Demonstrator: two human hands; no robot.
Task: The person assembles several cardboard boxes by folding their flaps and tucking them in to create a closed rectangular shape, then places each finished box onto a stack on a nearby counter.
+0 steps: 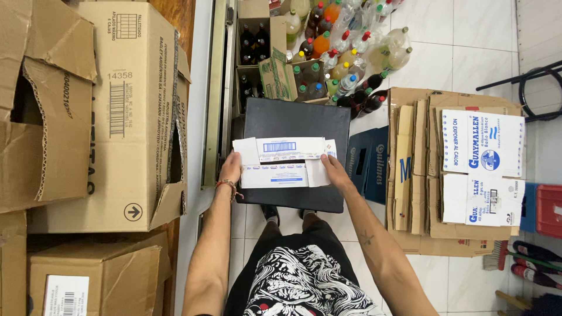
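Both hands rest on a small stack of white papers (281, 161) lying on a dark flat board (295, 153), which stands in front of the person above the tiled floor (468, 52). The left hand (231, 168) grips the left edge of the papers, fingers curled around it; a beaded bracelet (227, 186) sits on that wrist. The right hand (333, 169) pinches the right edge, thumb on top. The papers look like envelopes or slips with blue stripes, though the print is too small to be sure. To the left stand large cardboard boxes (126, 111). Beyond the board a group of plastic bottles (345, 52) stands on the floor, some in open cartons. To the right, a blue crate (367, 161) sits beside a pile of flattened cardboard (421, 169).
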